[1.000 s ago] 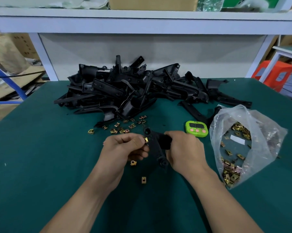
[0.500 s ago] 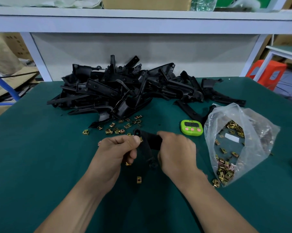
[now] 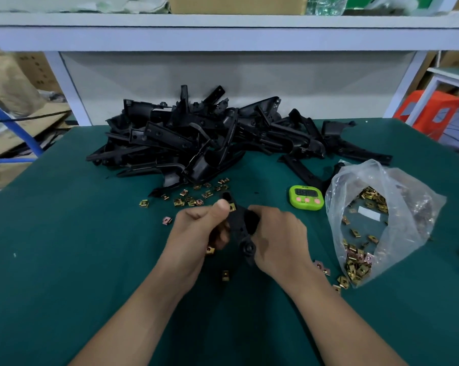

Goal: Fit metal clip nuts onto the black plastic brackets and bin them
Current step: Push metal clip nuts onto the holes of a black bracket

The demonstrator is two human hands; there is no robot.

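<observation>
bracket [image 3: 243, 228] held over the table [image 3: 64, 260], centre, between both hands | right hand [image 3: 278, 239] wrapped round its middle and near part | left hand [image 3: 196, 233] curled under it, thumb pressed on the clip nut [image 3: 232, 207] near the far end | judged light, stiff, smooth; best gripped at the thick middle | long axis near-to-far, far end tipped slightly left | nut seating possibly partial, not clearly seen
</observation>
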